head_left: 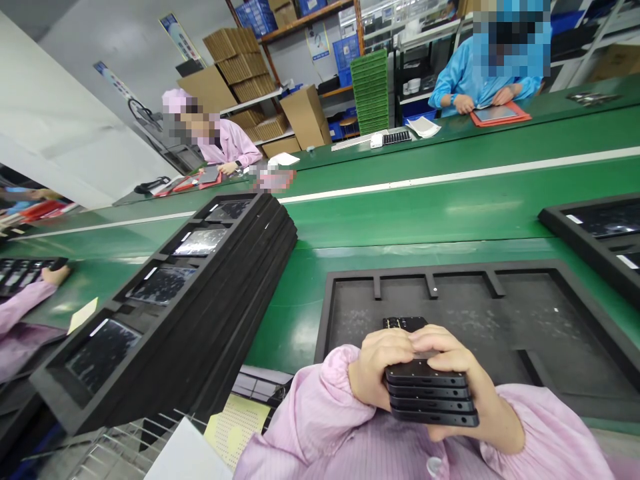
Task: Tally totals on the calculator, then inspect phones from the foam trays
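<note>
Both my hands hold a stack of several thin black devices [431, 397] close to my chest. My left hand [380, 363] wraps the stack's left side, thumb on top. My right hand [467, 387] grips the right side and cups it from below. Pink sleeves cover both my arms. Just beyond the stack lies an empty black foam tray [530, 313] with divider stubs along its far rim. To my left stands a tilted pile of black foam trays [200, 313], its top tray filled with glossy screens [163, 285].
A green conveyor belt [400, 213] runs across the bench. Another black tray [595, 233] with screens sits at right. A co-worker's pink-sleeved hand [53, 275] rests at far left. Two more people work across the belt. Cardboard boxes and green crates stand behind.
</note>
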The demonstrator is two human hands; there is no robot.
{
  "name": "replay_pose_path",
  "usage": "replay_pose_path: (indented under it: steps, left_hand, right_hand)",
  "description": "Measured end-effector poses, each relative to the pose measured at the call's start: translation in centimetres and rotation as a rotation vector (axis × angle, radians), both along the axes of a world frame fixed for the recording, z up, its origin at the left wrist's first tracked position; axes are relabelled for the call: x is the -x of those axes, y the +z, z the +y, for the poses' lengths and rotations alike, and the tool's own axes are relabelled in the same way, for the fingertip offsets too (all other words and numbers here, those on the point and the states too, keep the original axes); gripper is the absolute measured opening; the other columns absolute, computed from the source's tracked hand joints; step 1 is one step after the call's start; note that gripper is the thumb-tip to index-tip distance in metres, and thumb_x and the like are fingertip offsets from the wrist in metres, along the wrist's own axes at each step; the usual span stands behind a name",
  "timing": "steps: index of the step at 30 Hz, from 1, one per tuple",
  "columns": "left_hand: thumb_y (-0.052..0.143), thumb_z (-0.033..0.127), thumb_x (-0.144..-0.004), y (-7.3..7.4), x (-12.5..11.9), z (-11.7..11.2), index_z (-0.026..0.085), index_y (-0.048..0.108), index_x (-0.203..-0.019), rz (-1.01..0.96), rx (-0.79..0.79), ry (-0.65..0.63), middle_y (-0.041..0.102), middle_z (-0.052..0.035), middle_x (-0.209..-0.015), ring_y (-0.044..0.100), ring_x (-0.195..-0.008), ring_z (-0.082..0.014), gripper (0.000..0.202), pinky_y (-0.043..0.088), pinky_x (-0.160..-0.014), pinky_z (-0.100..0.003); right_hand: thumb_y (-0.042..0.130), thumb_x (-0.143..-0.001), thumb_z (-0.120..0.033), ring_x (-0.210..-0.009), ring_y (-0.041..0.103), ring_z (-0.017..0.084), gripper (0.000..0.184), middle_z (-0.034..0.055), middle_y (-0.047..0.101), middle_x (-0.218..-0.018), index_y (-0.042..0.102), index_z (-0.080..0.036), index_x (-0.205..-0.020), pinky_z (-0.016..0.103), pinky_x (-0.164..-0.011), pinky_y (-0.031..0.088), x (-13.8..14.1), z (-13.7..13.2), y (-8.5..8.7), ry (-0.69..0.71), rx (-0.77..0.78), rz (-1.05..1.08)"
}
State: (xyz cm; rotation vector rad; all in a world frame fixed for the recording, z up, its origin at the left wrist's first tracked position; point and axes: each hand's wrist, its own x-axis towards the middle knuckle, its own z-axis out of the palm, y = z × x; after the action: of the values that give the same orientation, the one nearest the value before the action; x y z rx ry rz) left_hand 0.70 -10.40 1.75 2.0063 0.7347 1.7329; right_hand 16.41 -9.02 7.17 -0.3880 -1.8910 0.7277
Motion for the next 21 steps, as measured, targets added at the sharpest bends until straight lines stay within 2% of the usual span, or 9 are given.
replay_pose_path:
  steps: [5, 9, 13, 15, 21]
  left_hand:
    - [0.061, 0.056, -0.075, -0.7, 0.0, -0.5, 0.025, 0.057, -0.099, 0.013, 0.051, 0.044, 0.070, -0.0035, -0.081, 0.068, -0.074, -0.0211, 0.039, 0.057, -0.071, -0.038]
    - [0.060, 0.053, -0.077, 0.3, 0.0, 0.0, 0.025, 0.056, -0.101, 0.011, 0.006, 0.058, 0.070, -0.0026, -0.079, 0.068, -0.071, -0.0200, 0.037, 0.058, -0.067, -0.035]
    - [0.059, 0.048, -0.080, 1.4, -0.2, 0.6, 0.025, 0.051, -0.112, -0.025, -0.073, -0.020, 0.068, -0.0029, -0.079, 0.068, -0.070, -0.0191, 0.040, 0.058, -0.066, -0.031]
    - [0.059, 0.048, -0.081, 1.6, -0.3, 0.7, 0.024, 0.051, -0.112, -0.020, -0.077, -0.037, 0.067, -0.0030, -0.078, 0.068, -0.071, -0.0193, 0.040, 0.058, -0.066, -0.031]
    - [0.059, 0.045, -0.082, 1.1, -0.2, 0.6, 0.023, 0.054, -0.110, -0.087, -0.061, 0.046, 0.068, -0.0040, -0.086, 0.068, -0.078, -0.0180, 0.036, 0.056, -0.074, -0.029]
  right_hand:
    - [0.057, -0.086, -0.055, -0.097, 0.061, 0.022, 0.042, 0.0082, 0.059, -0.102, 0.044, -0.024, -0.111, 0.041, -0.088, 0.052, 0.1, 0.0, 0.0, 0.003, -0.005, -0.003]
    - [0.056, -0.086, -0.056, -0.099, 0.059, 0.022, 0.042, 0.0082, 0.058, -0.102, 0.044, -0.024, -0.112, 0.038, -0.088, 0.052, 0.1, -0.1, 0.1, 0.004, 0.016, 0.002]
    - [0.056, -0.086, -0.056, -0.100, 0.058, 0.022, 0.043, 0.0078, 0.058, -0.103, 0.044, -0.025, -0.112, 0.037, -0.088, 0.051, 0.1, 0.0, -0.1, 0.003, 0.029, 0.018]
    - [0.056, -0.086, -0.056, -0.100, 0.058, 0.022, 0.043, 0.0077, 0.058, -0.103, 0.044, -0.025, -0.113, 0.037, -0.089, 0.051, 0.1, 0.0, -0.2, 0.008, 0.031, 0.027]
    - [0.061, -0.083, -0.055, -0.100, 0.059, 0.024, 0.041, 0.0078, 0.059, -0.103, 0.047, -0.027, -0.109, 0.037, -0.083, 0.054, 0.4, 0.1, 0.0, -0.004, 0.109, 0.037]
